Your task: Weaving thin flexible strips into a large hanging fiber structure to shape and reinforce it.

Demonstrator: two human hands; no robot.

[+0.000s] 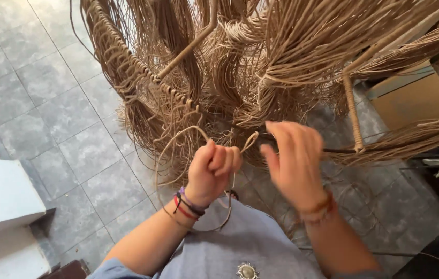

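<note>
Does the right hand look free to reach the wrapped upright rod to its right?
Probably yes. The right hand is open and blurred, apparently holding nothing, and the wrapped rod stands just beyond it with only loose strands hanging near.

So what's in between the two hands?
In the head view, a looped tan cane strand pokes up between the closed left hand and the blurred right hand. Behind that gap hang more loose strands of the woven frame.

Grey tiled floor point(74, 134); woven rattan frame point(240, 67) standing on it, cardboard box point(411, 101) right, white step point(2, 206) left
</note>
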